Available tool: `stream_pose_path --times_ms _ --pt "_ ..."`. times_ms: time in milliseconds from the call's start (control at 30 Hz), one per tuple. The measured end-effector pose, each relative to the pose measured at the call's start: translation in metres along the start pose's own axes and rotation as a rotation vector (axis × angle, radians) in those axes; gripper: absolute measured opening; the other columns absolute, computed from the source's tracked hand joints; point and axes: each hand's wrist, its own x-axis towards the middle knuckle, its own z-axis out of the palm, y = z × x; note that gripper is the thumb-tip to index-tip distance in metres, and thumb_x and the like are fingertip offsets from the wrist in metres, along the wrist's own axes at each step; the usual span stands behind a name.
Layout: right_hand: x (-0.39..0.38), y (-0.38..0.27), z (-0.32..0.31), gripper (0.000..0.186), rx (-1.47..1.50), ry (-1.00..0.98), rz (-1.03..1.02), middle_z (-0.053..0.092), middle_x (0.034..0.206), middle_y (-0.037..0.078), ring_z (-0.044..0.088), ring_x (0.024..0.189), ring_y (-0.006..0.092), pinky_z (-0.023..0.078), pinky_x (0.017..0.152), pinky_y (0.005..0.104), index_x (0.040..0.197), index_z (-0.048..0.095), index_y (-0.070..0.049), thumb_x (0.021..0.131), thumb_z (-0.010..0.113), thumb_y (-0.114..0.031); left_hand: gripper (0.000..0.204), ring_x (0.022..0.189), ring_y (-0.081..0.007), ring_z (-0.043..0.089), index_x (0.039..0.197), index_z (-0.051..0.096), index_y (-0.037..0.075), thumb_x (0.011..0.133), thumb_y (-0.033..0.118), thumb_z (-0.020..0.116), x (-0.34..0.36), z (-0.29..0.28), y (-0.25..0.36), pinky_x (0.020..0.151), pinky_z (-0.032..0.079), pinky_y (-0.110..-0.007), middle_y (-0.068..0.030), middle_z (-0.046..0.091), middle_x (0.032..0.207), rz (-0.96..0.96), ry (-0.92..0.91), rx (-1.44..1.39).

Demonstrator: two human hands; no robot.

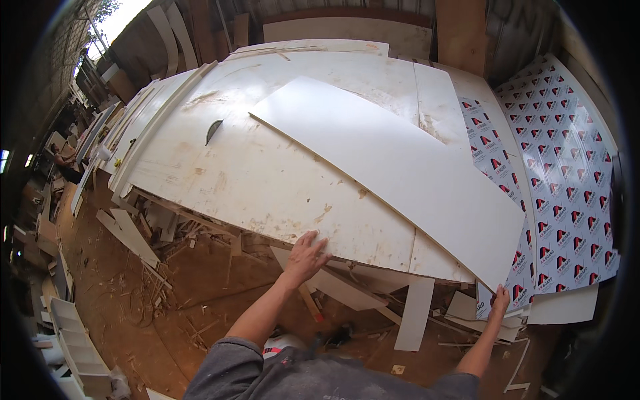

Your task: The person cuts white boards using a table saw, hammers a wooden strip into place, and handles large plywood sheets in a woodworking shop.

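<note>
A large white board [400, 173] lies slantwise across the stained white worktable [267, 180]. Its near right corner sticks out past the table's front edge. My right hand [500, 300] is closed on that corner, the thumb on top; the fingers beneath are partly hidden. At the middle of the front edge, my left hand [307, 257] rests on the tabletop with its fingers apart and nothing in them. A dark half-round piece [213, 131] sits on the table, left of the board.
Sheets with a printed protective film [567, 173] lean at the right. A long pale strip [163, 123] runs across the table's left part. Offcuts [415, 313] and scraps litter the brown floor [153, 340] below. Another person [65, 163] is far off at the left.
</note>
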Motion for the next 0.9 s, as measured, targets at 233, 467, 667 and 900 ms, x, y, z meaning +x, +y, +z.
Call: stream_pose_path --times_ms 233,467,667,900 --pt "-0.218 0.048 -0.017 0.029 0.231 -0.082 0.124 0.055 0.093 -0.002 0.047 0.074 0.0089 0.041 0.065 0.0258 0.118 0.053 -0.010 0.096 0.057 -0.029 0.051 0.123 -0.0404 0.048 0.138 0.044 0.014 0.092 0.029 0.059 -0.083 -0.032 -0.023 0.098 0.045 -0.044 -0.0230 0.040 0.141 -0.045 -0.007 -0.303" --pt "-0.421 0.066 0.033 0.034 0.365 -0.087 0.229 0.056 0.103 0.001 0.050 0.075 0.0128 0.045 0.066 0.0279 0.120 0.049 -0.011 0.093 0.061 -0.029 0.049 0.123 -0.0356 0.049 0.138 0.045 0.011 0.094 0.032 0.055 -0.264 -0.073 -0.107 0.101 0.044 -0.041 -0.0202 0.043 0.139 -0.256 -0.276 -0.582" --pt "-0.545 0.052 0.109 0.044 0.407 -0.143 0.319 0.054 0.095 0.002 0.051 0.071 0.0119 0.047 0.066 0.0291 0.113 0.049 -0.012 0.088 0.066 -0.043 0.049 0.117 -0.0329 0.055 0.136 0.047 0.007 0.095 0.032 0.054 -0.380 -0.119 -0.225 0.098 0.045 -0.039 -0.0199 0.047 0.135 -0.482 -0.344 -0.559" --pt "-0.578 0.115 0.155 0.062 0.429 0.372 0.572 0.050 0.082 0.006 0.049 0.065 0.0160 0.048 0.061 0.0335 0.111 0.047 -0.010 0.088 0.050 -0.067 0.048 0.105 -0.0298 0.061 0.133 0.050 0.005 0.093 0.031 0.056 -0.451 -0.196 -0.341 0.093 0.047 -0.038 -0.0188 0.054 0.128 -0.729 0.112 -0.587"
